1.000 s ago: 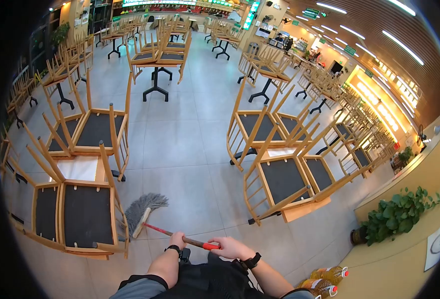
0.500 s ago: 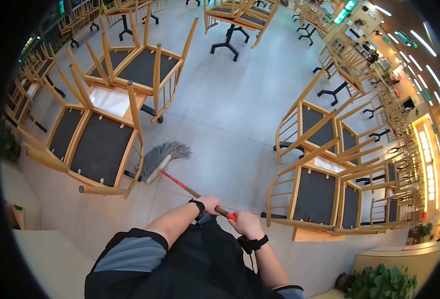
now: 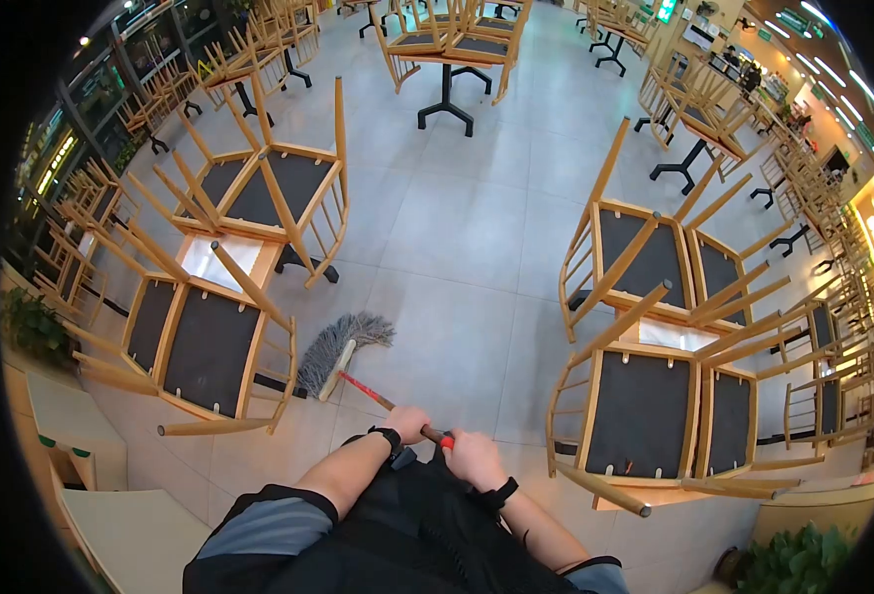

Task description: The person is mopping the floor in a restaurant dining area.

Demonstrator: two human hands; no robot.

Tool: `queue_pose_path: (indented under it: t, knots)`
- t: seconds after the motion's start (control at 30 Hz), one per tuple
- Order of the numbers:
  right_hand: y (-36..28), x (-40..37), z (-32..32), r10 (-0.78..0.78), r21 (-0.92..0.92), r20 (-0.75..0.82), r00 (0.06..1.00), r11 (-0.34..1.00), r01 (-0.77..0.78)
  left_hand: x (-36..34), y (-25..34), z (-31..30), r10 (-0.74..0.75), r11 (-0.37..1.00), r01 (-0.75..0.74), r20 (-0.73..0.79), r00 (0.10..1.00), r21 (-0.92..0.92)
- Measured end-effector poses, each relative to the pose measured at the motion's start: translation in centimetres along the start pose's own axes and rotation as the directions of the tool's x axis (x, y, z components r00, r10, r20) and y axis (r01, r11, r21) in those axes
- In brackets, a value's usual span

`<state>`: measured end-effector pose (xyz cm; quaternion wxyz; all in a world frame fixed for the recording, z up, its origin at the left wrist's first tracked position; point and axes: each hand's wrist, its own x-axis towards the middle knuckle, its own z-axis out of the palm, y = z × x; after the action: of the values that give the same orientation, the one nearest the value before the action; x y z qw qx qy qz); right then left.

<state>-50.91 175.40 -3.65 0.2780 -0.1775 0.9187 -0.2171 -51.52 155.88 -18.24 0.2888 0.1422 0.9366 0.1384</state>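
A mop with grey string strands lies on the tiled floor, ahead and to the left of my body. Its pale head bar joins a handle that is red near the head and brown further up. My left hand is closed around the handle in front of my waist. Just to its right, my right hand grips the upper end by a red section. Both wrists wear black bands. The mop strands rest beside the leg of the left table.
Upturned chairs sit on a table at left, close to the mop. More upturned chairs stand on tables at right, legs sticking out. Another chair-laden table is ahead. Pale tiled floor runs between the rows. A plant is at lower right.
My view has shifted, so the floor and chairs sit lower in the picture. My right hand is slightly closer to my left. The mop head stays on the floor near the left table.
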Motion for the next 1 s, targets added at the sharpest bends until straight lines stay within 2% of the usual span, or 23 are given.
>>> queue_pose_path:
  t: [0.07, 0.13, 0.17, 0.23, 0.4, 0.47, 0.7, 0.83, 1.0]
  knots:
    - [0.1, 0.7, -0.2, -0.029, 0.022, -0.026, 0.999, 0.999, 0.03, 0.2, -0.4, -0.3, -0.02, 0.999, 0.02, -0.006, 1.0, 0.043]
    - [0.0, 1.5, -0.6, -0.081, 0.01, -0.054, 0.995, 0.997, 0.082, 0.1, -0.8, -0.5, 0.026, 0.997, -0.018, -0.107, 0.994, 0.074]
    - [-0.1, 1.9, -0.8, -0.107, -0.007, -0.056, 0.993, 0.994, 0.106, 0.3, -1.2, -0.4, 0.021, 0.997, -0.014, -0.105, 0.994, 0.071]
    - [-0.3, 2.8, -1.2, -0.131, -0.027, -0.046, 0.99, 0.991, 0.13, 0.7, -1.7, -0.3, -0.023, 0.995, 0.001, -0.213, 0.977, -0.103]
    - [0.0, 6.1, -2.2, -0.182, -0.143, -0.052, 0.982, 0.974, 0.173, 2.6, -3.1, -1.1, -0.047, 0.979, -0.009, -0.267, 0.963, -0.205]
    - [0.0, 7.8, -3.0, -0.207, -0.179, -0.035, 0.978, 0.964, 0.198, 3.8, -4.1, -1.5, -0.04, 0.982, -0.02, -0.314, 0.949, -0.187]
    - [-3.6, 15.5, -7.2, -0.317, -0.298, 0.046, 0.947, 0.901, 0.316, 6.4, -8.7, -5.6, -0.208, 0.94, 0.072, -0.393, 0.896, -0.333]
    - [-6.2, 21.0, -9.2, -0.357, -0.329, 0.083, 0.93, 0.871, 0.364, 8.0, -12.6, -8.2, -0.264, 0.935, 0.12, -0.431, 0.863, -0.334]
    - [-8.8, 27.2, -10.8, -0.446, -0.378, 0.139, 0.884, 0.801, 0.464, 8.9, -16.2, -11.8, -0.393, 0.885, 0.167, -0.505, 0.769, -0.434]
